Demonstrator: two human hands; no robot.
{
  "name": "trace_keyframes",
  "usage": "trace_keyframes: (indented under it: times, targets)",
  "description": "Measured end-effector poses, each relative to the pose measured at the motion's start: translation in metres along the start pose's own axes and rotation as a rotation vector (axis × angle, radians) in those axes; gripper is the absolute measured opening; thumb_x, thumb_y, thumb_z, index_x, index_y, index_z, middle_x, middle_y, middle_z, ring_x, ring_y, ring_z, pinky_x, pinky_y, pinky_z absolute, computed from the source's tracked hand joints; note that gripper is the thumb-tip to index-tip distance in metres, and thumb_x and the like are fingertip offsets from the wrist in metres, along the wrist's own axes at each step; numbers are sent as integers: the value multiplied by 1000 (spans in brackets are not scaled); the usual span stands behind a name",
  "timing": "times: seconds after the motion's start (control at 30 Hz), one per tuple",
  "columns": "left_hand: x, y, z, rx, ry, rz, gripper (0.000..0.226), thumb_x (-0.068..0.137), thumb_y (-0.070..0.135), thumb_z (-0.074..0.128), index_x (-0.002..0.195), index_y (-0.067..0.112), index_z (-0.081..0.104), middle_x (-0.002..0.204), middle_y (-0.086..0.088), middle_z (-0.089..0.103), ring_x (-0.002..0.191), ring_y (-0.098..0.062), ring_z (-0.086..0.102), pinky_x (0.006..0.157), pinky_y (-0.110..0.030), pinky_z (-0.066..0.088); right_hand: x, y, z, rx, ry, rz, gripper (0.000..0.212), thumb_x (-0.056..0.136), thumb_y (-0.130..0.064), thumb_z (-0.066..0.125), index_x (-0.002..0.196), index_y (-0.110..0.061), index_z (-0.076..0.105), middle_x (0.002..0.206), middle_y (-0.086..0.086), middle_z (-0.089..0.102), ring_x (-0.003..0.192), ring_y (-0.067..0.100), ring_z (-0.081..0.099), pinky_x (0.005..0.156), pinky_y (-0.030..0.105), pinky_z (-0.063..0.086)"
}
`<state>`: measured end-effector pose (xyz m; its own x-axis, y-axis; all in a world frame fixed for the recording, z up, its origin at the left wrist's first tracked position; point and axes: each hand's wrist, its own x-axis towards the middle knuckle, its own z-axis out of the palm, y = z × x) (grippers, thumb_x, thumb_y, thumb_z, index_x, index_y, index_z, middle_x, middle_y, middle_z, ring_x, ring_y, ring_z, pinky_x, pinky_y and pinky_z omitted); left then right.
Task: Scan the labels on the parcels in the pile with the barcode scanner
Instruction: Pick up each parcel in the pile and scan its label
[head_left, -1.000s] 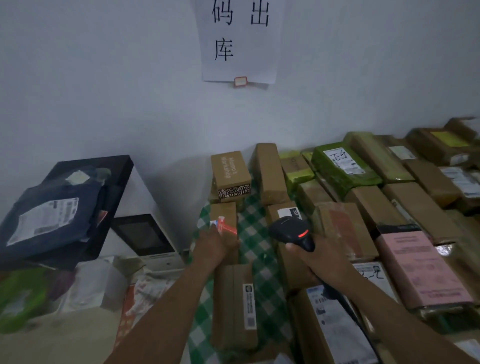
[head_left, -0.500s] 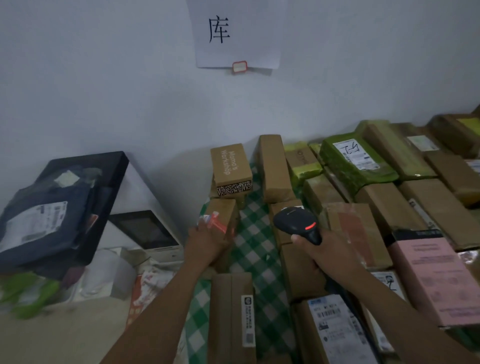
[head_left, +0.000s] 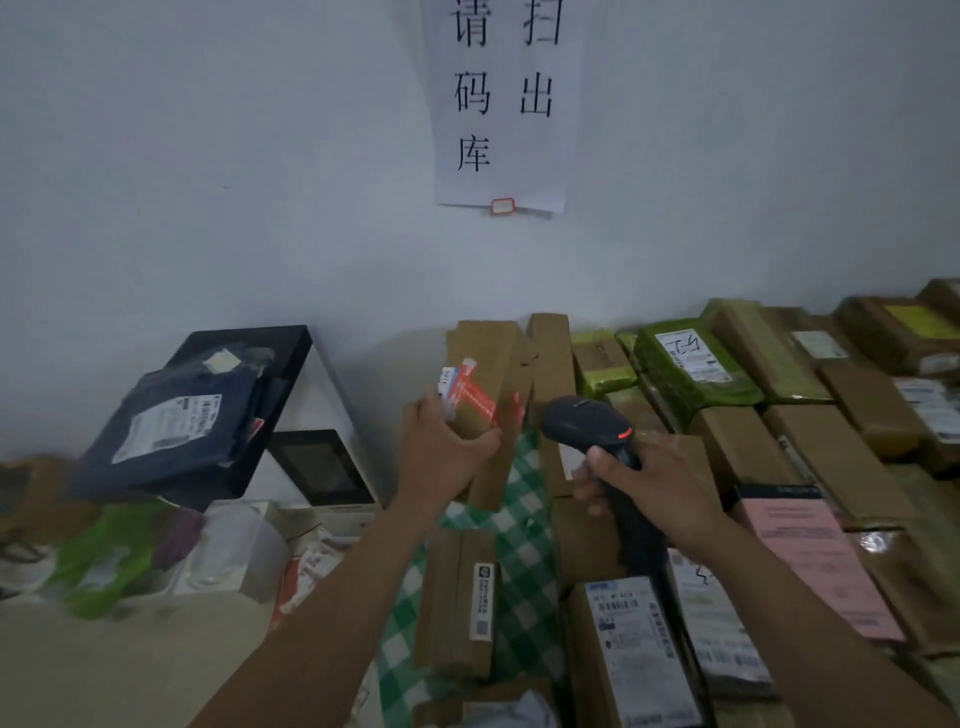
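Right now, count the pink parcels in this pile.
1: the pink parcel lies on the right, just beyond the right hand gripping the barcode scanner. Others may be hidden underneath.

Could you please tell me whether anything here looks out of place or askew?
The dark mailer on the left lies slanted across the black-topped box, apart from the pile, and seems to overhang its edge. The left hand holds a carton tilted; the right hand grips the scanner.
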<state>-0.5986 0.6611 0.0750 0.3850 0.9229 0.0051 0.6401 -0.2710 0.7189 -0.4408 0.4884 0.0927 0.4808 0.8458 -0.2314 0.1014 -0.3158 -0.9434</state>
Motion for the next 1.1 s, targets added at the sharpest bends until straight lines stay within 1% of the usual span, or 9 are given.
trace_keyframes:
  times: [0.13,0.27,0.37,0.5,0.7,0.8,0.93,1.03,1.1]
  targets:
    - [-33,33,14,-196,-78,-2,80,74,46,80,140,18,43,124,-1,52,112,-17,54,90,-32,51,-12,-9,-3,83,37,25,70,49,-85,67,91,-29,73,93,2,76,93,25,71,94,54,53]
    - [-59,48,8,-411,-163,-22,56,83,40,75,132,24,54,113,10,59,93,-4,58,72,-17,48,-31,-10,-8,220,85,-10,63,54,-79,73,85,-25,75,98,14,73,94,32,70,92,55,53]
    - [-69,46,1,-720,-382,-43,49,84,35,74,129,42,58,127,6,63,106,-13,64,87,-34,58,-43,-9,-14,492,98,-28,39,76,-46,63,102,-18,69,104,9,74,94,26,72,82,41,59]
    - [-79,47,1,-851,-682,-99,75,70,44,83,131,64,44,137,6,53,115,-26,63,94,-46,55,-55,-3,-15,612,110,-43,45,81,-39,58,119,-17,63,109,3,75,99,22,72,78,34,60]
    - [-89,56,3,-681,-531,-44,102,52,67,80,141,43,36,135,4,53,117,-27,59,96,-51,53,-67,-4,-18,587,206,-95,41,79,-41,59,108,-13,66,107,13,73,96,29,71,77,36,60]
    - [-95,54,-2,-860,-574,-71,78,70,44,79,140,32,45,131,-3,61,115,-27,63,97,-49,53,-70,-5,-17,592,221,-114,36,75,-44,57,100,-19,64,99,6,71,91,20,69,74,33,57]
    - [-103,53,-5,-1043,-752,-149,63,78,21,72,132,41,47,130,-4,60,115,-28,62,86,-49,57,-70,-7,-15,610,224,-124,42,77,-44,57,109,-18,64,102,4,73,94,19,70,70,29,58]
    - [-98,49,-5,-1014,-648,-116,72,72,16,75,135,37,48,124,-3,65,104,-23,69,76,-37,59,-70,-10,-16,504,229,-107,33,83,-42,63,108,-20,64,101,3,75,90,17,72,76,32,59]
    - [-86,41,-10,-962,-526,-95,80,67,10,79,136,36,49,125,-5,65,103,-26,69,75,-35,59,-74,-13,-17,423,238,-102,11,93,-28,60,98,-18,63,83,0,74,67,6,72,59,19,56]
